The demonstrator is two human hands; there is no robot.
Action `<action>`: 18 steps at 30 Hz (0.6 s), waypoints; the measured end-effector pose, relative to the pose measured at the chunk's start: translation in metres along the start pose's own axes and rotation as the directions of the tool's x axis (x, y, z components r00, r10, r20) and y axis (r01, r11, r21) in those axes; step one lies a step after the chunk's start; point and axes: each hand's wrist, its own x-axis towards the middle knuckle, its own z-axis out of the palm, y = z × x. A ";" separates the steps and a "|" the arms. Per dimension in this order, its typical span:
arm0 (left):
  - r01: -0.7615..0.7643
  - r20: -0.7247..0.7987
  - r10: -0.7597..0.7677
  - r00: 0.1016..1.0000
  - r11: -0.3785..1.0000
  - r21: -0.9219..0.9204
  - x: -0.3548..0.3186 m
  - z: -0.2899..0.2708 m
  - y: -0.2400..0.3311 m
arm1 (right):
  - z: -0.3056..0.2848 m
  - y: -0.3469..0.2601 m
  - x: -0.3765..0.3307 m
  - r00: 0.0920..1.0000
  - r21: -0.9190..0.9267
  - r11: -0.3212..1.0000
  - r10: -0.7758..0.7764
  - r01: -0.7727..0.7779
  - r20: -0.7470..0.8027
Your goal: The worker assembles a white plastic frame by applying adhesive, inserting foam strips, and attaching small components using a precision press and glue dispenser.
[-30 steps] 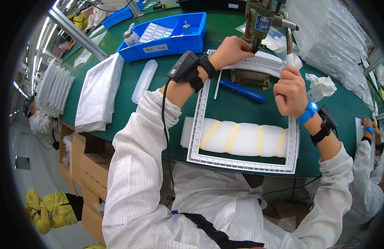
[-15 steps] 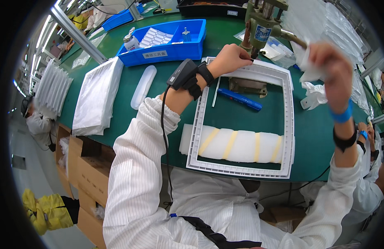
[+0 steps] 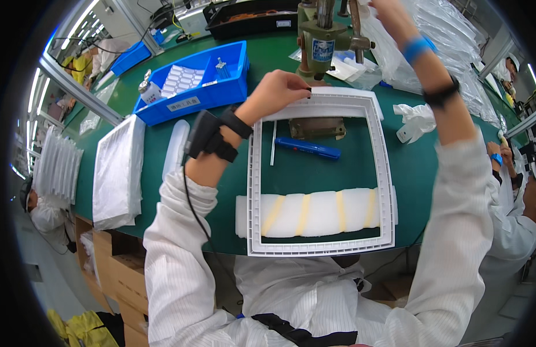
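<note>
With only the left hand (image 3: pixel 279 89) pinching the far edge of the frame (image 3: pixel 320 179) below the press (image 3: pixel 323 37), and the right hand's grip hidden above, the frame could skew off the foam (image 3: pixel 320 213).

I see a white rectangular plastic frame (image 3: pixel 321 243) lying flat on the green table, open in the middle, its near edge at the table's front lip and its far edge under the green press. Its near side rests across a white foam pad (image 3: pixel 323 213) banded with yellowish tape strips, which shows through the opening.
</note>
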 end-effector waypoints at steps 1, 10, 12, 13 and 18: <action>-0.030 0.023 0.029 0.999 0.999 0.020 -0.002 -0.007 0.004 | -0.033 -0.006 -0.028 0.931 -0.192 0.911 -0.356 0.366 0.085; -0.123 0.284 0.029 0.958 0.939 0.320 -0.012 -0.031 0.006 | -0.120 -0.097 -0.289 0.593 -0.478 0.796 0.599 -0.370 0.538; -0.115 0.258 0.019 0.966 0.925 0.361 -0.010 -0.031 0.002 | -0.116 -0.094 -0.297 0.603 -0.464 0.799 0.596 -0.381 0.531; -0.118 0.254 0.023 0.967 0.923 0.366 -0.010 -0.029 0.001 | -0.114 -0.092 -0.297 0.607 -0.427 0.801 0.598 -0.421 0.523; -0.049 0.225 -0.034 0.974 0.934 0.354 -0.026 -0.042 0.015 | -0.124 -0.110 -0.271 0.620 -0.394 0.804 0.595 -0.446 0.511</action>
